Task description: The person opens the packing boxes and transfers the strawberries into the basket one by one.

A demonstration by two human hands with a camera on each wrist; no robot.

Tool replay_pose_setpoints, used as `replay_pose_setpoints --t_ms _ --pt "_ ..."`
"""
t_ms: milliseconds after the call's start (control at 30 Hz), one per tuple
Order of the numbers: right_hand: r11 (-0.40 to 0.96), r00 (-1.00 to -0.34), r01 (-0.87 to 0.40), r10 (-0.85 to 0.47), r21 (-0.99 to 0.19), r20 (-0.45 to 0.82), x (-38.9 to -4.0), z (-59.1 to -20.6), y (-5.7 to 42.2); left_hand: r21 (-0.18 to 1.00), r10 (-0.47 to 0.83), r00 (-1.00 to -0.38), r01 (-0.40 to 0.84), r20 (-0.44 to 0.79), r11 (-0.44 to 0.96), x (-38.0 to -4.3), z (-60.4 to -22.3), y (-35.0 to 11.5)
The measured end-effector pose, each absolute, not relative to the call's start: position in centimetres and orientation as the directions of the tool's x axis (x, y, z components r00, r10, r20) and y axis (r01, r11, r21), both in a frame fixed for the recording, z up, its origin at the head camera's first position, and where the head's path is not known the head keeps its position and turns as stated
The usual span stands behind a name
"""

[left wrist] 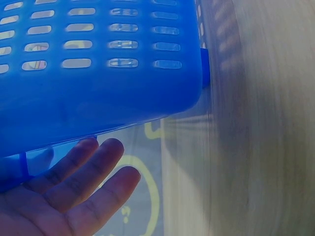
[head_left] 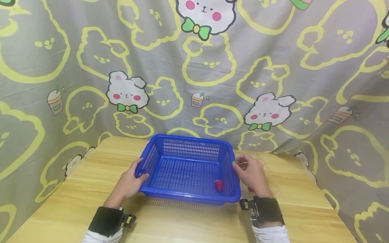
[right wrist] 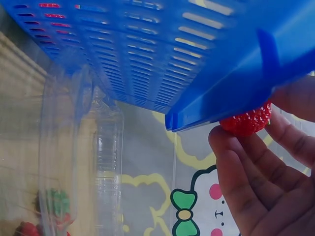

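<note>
A blue plastic basket (head_left: 185, 172) with slotted walls sits on the wooden table. One red strawberry (head_left: 219, 185) lies inside, near its front right corner. At the left rim my left hand (head_left: 130, 181) holds the basket, thumb over the inner side and fingers outside beneath the rim. My right hand (head_left: 253, 172) is at the right rim, pinching another strawberry (right wrist: 247, 120) with a bumpy red surface. Part of that strawberry is hidden by the rim and fingers in the right wrist view.
Right of the basket stands a clear plastic container (right wrist: 108, 147), largely behind the right hand in the head view. More strawberries (right wrist: 59, 204) with green tops show through it. A grey patterned curtain (head_left: 197, 81) hangs behind the table (head_left: 304, 202).
</note>
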State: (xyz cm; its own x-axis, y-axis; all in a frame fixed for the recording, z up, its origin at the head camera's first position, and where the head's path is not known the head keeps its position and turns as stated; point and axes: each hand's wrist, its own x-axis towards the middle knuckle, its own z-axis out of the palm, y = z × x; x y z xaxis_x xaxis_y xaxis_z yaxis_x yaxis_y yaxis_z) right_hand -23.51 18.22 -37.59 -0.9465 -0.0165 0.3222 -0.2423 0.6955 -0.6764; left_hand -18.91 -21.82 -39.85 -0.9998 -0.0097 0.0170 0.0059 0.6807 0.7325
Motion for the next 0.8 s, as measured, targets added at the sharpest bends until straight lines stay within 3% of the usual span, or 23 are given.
replay_pose_setpoints --t_ms 800 --pt "0.690 -0.932 -0.293 -0.050 -0.662 0.360 -23.62 -37.81 17.70 0.733 -0.011 -1.000 0.004 0.015 0.681 -18.82 -39.86 -21.79"
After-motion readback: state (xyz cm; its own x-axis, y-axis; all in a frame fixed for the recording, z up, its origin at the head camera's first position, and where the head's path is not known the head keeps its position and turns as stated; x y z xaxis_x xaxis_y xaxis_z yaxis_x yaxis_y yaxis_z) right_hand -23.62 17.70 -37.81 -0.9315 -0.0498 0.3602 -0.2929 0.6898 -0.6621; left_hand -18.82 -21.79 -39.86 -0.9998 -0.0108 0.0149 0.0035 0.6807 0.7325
